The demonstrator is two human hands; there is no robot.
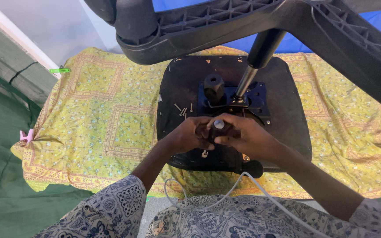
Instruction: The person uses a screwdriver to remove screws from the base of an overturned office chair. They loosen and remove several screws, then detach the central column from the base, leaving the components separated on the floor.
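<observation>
Setting: a yellow patterned cloth [97,119] spread over green sheeting, blue backdrop behind. Landmark: an upturned black chair seat [179,88] lying on the cloth, its star base [225,26] and gas column [254,66] rising toward the camera. At the seat's near edge, the left hand [190,134] and right hand [243,136] were pressed together, both closed around a short dark tool with a silvery end [218,124]; what the tip met could not be told. Loose screws [183,109] lay left of the mounting plate [252,99]. Judged small, rigid, light; best gripped by the handle. A green tag [60,70] and a pink clip [26,136] sat far left of the seat.
</observation>
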